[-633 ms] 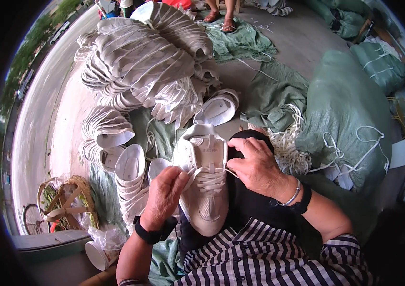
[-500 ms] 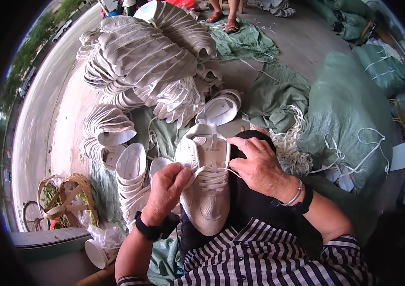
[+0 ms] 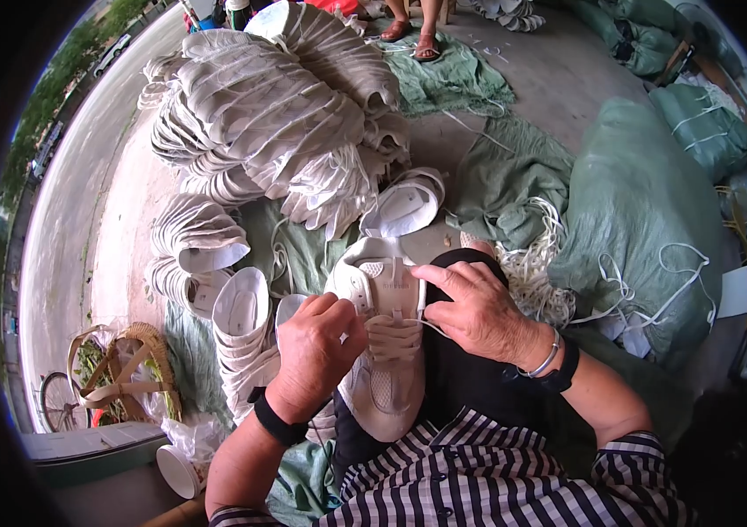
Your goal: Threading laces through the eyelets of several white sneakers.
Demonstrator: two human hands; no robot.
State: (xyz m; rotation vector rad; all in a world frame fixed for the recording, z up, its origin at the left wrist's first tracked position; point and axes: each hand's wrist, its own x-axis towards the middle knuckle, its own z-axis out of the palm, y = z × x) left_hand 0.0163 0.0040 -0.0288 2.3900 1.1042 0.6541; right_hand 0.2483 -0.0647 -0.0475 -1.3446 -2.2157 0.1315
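A white sneaker upper (image 3: 382, 373) rests on my lap, toe toward me, its lace (image 3: 393, 338) crossing the front in several rows. My left hand (image 3: 313, 347) is closed beside the shoe's left edge, with a bit of white lace showing at its fingers. On the opposite side, my right hand (image 3: 483, 312) has its index finger stretched toward the collar by the tongue (image 3: 391, 283). Its thumb and other fingers are closed at the lace's right-hand strand. The fingertips of both hands are partly hidden.
A large heap of white shoe uppers (image 3: 259, 114) lies ahead, with nested stacks (image 3: 241, 303) at the left. Tangled white laces (image 3: 536, 285) lie beside a bulging green sack (image 3: 645, 228). At the lower left are a woven basket (image 3: 149, 356) and a cup (image 3: 180, 470). Another person's feet (image 3: 426, 46) show far ahead.
My left hand has moved up and right, closer to the shoe, and turned its knuckles upward. My right index finger has shifted slightly inward over the collar. The shoe stays on my lap.
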